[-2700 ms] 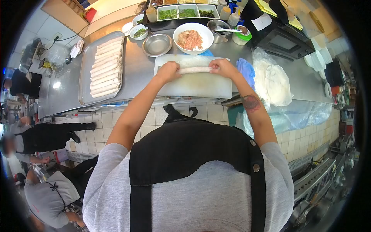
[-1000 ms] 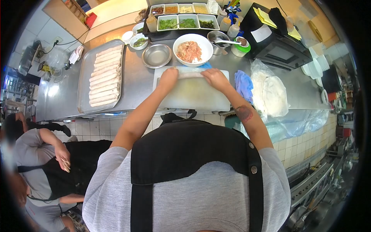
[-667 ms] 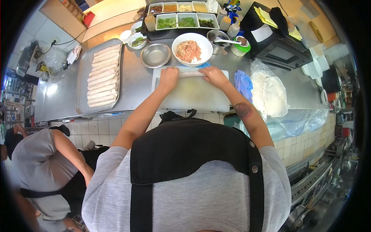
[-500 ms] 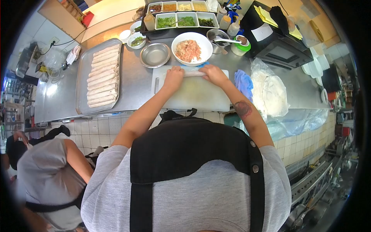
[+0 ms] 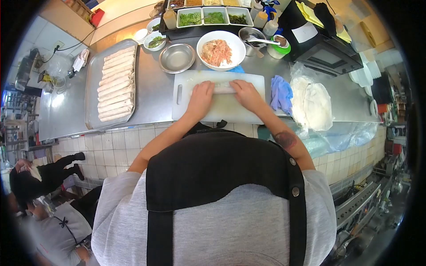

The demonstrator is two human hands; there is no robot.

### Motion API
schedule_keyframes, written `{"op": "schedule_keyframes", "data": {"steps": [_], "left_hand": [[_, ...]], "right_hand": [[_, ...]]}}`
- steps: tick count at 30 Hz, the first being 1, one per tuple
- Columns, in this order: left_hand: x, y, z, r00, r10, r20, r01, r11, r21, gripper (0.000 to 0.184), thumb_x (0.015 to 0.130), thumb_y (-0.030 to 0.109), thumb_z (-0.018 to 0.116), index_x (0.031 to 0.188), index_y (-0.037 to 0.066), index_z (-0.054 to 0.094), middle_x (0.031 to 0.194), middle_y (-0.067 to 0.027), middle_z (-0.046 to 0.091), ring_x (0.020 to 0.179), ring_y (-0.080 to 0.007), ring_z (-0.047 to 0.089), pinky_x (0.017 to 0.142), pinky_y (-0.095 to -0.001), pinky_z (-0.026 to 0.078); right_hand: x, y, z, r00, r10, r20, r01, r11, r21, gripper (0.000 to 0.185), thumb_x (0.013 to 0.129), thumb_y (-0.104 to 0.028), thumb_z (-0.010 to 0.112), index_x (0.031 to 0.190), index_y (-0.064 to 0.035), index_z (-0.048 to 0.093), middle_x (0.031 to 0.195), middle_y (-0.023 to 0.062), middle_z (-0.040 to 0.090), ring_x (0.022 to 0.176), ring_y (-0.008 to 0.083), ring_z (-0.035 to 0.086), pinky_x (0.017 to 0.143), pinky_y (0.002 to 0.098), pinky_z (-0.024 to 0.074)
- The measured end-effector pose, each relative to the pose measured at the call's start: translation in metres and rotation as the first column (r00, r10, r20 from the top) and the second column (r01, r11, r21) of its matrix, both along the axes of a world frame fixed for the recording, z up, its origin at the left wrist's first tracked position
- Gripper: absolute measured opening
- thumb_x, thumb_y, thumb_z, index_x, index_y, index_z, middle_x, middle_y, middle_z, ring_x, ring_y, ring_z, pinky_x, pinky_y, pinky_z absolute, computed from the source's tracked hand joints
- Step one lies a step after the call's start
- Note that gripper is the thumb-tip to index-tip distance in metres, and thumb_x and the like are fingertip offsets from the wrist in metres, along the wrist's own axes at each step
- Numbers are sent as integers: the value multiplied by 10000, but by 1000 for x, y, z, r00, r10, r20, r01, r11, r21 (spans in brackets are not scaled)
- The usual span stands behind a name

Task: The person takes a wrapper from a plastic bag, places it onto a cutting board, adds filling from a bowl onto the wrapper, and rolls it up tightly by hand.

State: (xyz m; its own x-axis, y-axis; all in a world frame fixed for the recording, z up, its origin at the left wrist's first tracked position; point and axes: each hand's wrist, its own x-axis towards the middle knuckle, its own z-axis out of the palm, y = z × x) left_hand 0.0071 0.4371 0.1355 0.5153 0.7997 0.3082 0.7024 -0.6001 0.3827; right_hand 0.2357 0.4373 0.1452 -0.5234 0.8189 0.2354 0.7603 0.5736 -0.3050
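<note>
A pale, thin-wrapped roll [image 5: 223, 88] lies crosswise on the white cutting board [image 5: 217, 111]. At its left end, the fingers of my left hand [image 5: 202, 95] curl over it. My right hand [image 5: 246, 94] grips the other end in the same way, so only the middle of the roll shows. Just beyond the board stands a white bowl [image 5: 242, 49] of pink minced filling [image 5: 216, 52]. To the left, a metal tray [image 5: 93, 99] carries a column of several similar finished-looking rolls [image 5: 116, 84].
An empty-looking metal bowl [image 5: 177, 58] stands behind the board. A blue cloth [image 5: 281, 94] and a stack of pale wrappers [image 5: 316, 104] on plastic lie to the right. Topping containers [image 5: 215, 17] and a black oven [image 5: 326, 57] line the back. Other people are at lower left.
Both hands have drawn the roll a little toward me across the board. My view has shifted slightly, and the co-worker at lower left has moved lower.
</note>
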Motion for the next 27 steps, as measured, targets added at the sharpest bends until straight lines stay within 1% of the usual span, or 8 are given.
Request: {"op": "schedule_keyframes", "data": {"steps": [2,4,7,11,17,19,22,27], "left_hand": [[1,-10,1,994,-50,-97,52,998,21,632,784,174,634,1334,-9,382,1366,-182,398,1288,-323,366,1064,-489,277],[-1,-12,-5,989,-92,-114,90,996,-25,666,807,214,625,1366,-2,334,1416,-176,339,1329,-316,309,1084,-499,238],[-2,-5,-10,978,-138,-159,130,990,-58,717,836,293,605,1405,5,275,1474,-168,268,1375,-308,241,1105,-507,191],[3,23,-12,966,-112,-232,100,993,-62,763,843,400,573,1414,4,258,1487,-163,245,1386,-306,213,1110,-505,171],[4,45,-11,961,-116,-250,110,993,-38,717,836,341,594,1396,13,290,1446,-178,304,1357,-319,266,1089,-529,205],[6,38,-1,973,-106,-205,105,994,-14,634,833,276,584,1359,13,348,1377,-170,374,1300,-316,334,1061,-505,259],[8,37,-8,987,-113,-110,118,992,35,475,810,146,559,1255,9,464,1214,-145,482,1160,-302,448,982,-446,355],[15,40,-14,995,-97,-26,99,993,69,329,757,38,531,1080,-3,572,1021,-118,538,989,-286,518,865,-378,424]], "right_hand": [[-9,-17,-6,998,-38,-56,42,997,66,424,758,-104,622,1160,4,537,1130,167,559,1068,325,538,920,429,431],[-19,-35,-11,996,-65,57,60,995,81,599,793,-162,619,1314,32,396,1330,205,433,1243,345,418,1032,458,330],[-24,-30,-15,991,-120,64,121,992,-17,670,829,-224,605,1376,24,307,1437,205,314,1346,344,286,1084,479,247],[-19,2,-24,993,-114,37,114,993,16,649,855,-259,587,1374,20,317,1437,202,321,1340,341,299,1084,479,249],[-15,24,-24,994,-97,51,101,990,-99,631,881,-288,567,1386,-6,314,1433,200,333,1346,330,295,1091,464,245],[-14,21,-22,995,-93,-40,94,995,33,559,845,-227,612,1330,-30,416,1341,179,441,1261,327,405,1043,433,328],[-10,14,-15,994,-42,-106,43,999,11,451,779,-135,657,1208,-52,543,1176,137,544,1105,309,513,946,398,415],[-13,24,-11,981,-67,-181,72,997,24,350,717,-67,674,1061,-54,611,1002,108,590,963,300,561,853,386,458]]}}
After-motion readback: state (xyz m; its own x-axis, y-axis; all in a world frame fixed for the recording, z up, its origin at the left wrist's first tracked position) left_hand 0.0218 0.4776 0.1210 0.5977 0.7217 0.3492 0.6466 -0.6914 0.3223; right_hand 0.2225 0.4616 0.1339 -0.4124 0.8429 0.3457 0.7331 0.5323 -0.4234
